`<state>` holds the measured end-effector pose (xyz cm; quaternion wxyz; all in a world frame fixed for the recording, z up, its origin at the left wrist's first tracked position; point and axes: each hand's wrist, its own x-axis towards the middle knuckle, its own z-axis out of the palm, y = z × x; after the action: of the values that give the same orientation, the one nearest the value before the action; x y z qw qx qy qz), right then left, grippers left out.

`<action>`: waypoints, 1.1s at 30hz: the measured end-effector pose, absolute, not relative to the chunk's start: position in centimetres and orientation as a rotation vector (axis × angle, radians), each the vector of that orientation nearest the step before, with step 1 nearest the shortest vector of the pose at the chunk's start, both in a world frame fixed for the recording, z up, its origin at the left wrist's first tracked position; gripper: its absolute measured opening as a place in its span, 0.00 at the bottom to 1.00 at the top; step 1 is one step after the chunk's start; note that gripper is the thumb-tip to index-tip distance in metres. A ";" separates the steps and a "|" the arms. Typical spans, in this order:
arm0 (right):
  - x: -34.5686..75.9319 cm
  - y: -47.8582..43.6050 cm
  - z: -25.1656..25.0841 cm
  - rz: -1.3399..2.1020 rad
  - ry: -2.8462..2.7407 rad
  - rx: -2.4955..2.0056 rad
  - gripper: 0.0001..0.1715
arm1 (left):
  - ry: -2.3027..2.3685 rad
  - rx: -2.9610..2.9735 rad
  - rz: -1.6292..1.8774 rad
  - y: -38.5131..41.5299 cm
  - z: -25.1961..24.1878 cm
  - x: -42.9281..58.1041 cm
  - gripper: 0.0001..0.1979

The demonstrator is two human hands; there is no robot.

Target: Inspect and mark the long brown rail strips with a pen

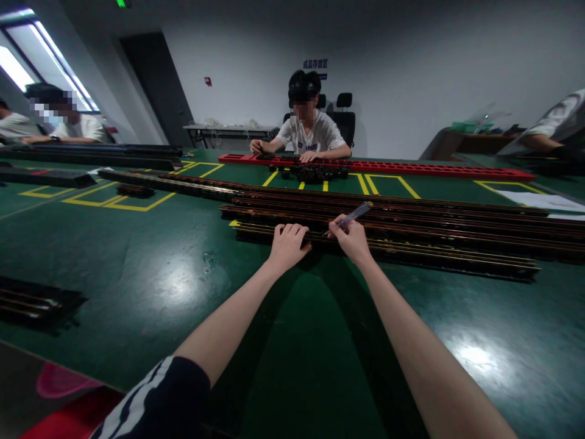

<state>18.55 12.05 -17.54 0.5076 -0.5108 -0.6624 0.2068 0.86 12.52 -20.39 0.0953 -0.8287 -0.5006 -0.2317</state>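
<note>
Several long dark metal rails (448, 258) with coppery edges lie side by side across the green table in front of me. My left hand (289, 242) grips the nearest rail near its left part, fingers over the top and thumb on the near side. Just to its right, my right hand (351, 239) is closed around a slim, clear pen-shaped tool (358, 212), pinched like a pen. The tool slants, its thin tip pointing down and left at the rails between my hands. I cannot make out whether the tip touches metal.
Across the green table (159, 262), a person (315, 131) works at a long red slotted rail (439, 171) beside a dark heap of parts (311, 172). More dark rails (39, 303) lie at the left edge. White paper (539, 200) lies right; other people sit left and right.
</note>
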 end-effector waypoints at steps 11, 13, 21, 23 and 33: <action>18.6 12.1 -17.6 0.492 -1.604 -1.240 0.10 | -1.514 -2.434 -0.694 12.5 -20.5 0.9 0.14; 18.6 12.1 -17.6 0.488 -1.608 -1.242 0.10 | -1.530 -2.427 -0.695 12.5 -20.4 0.9 0.14; 18.6 12.1 -17.6 0.449 -1.630 -1.258 0.09 | -1.486 -2.441 -0.701 12.3 -20.3 1.0 0.16; 18.7 12.2 -17.7 0.443 -1.646 -1.261 0.10 | -1.463 -2.446 -0.694 12.3 -20.3 1.0 0.16; 19.2 12.6 -18.3 0.407 -1.689 -1.248 0.11 | -1.454 -2.438 -0.683 12.5 -20.5 0.8 0.17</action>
<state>19.23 12.61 -18.30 0.4806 -0.5115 -0.6925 0.1669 0.82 12.48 -20.50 0.1111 -0.8299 -0.4949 -0.2324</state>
